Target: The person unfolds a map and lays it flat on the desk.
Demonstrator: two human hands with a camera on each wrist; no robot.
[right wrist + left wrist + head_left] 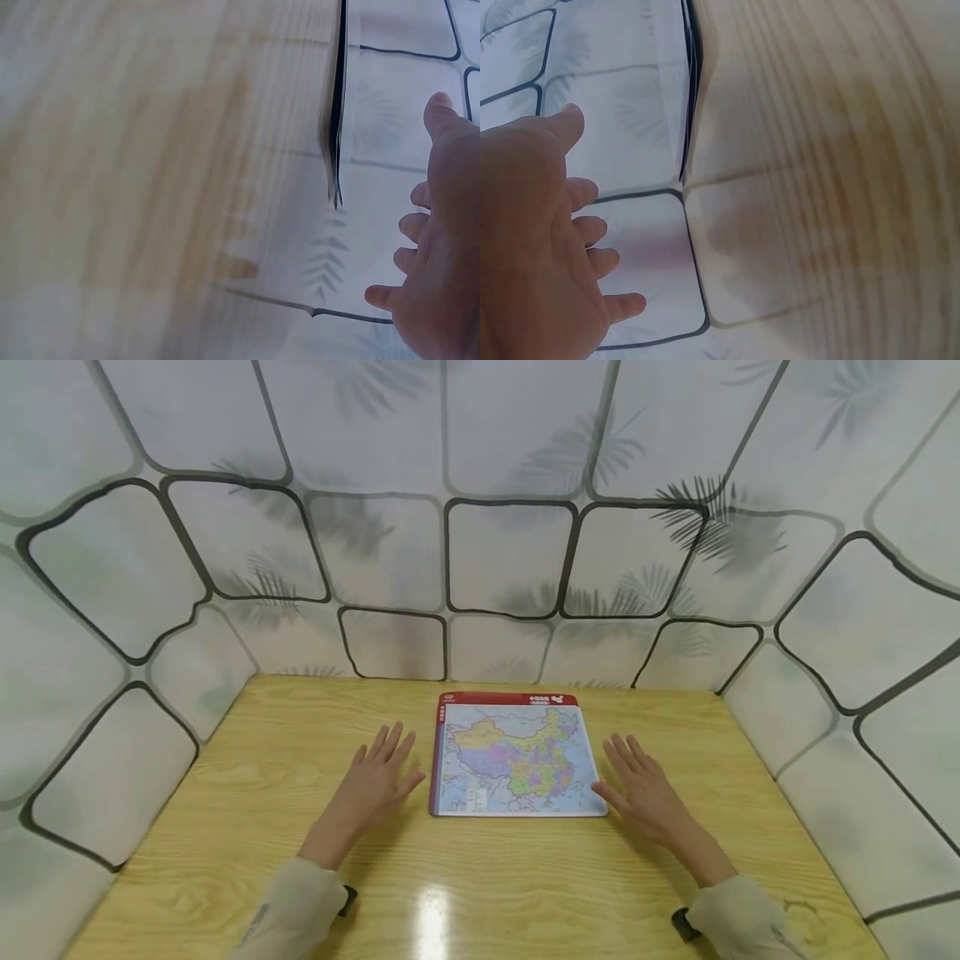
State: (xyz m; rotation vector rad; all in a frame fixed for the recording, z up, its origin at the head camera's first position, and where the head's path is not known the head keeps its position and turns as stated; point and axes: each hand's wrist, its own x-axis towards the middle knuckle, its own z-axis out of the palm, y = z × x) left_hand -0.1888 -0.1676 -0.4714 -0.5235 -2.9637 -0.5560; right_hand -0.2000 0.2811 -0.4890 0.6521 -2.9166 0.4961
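Left sleeve (296, 906): pale, lower left of the head view.
Left hand (371, 785): left of centre, fingers straight, thumb spread toward the map (517, 760), holding nothing.
Map: middle of the frame, flat on the wooden desk (480, 877), red strip along its top.
Right hand (647, 793): right of centre, fingers straight, grasping nothing; thumb at the map's right edge, contact cannot be told.
Right sleeve (742, 914): pale, lower right.

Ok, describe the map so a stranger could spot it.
Find the yellowish wood-grain table. Near its far edge, about midway across, is the rectangular map of China. Its red top border and multicoloured regions set it apart.
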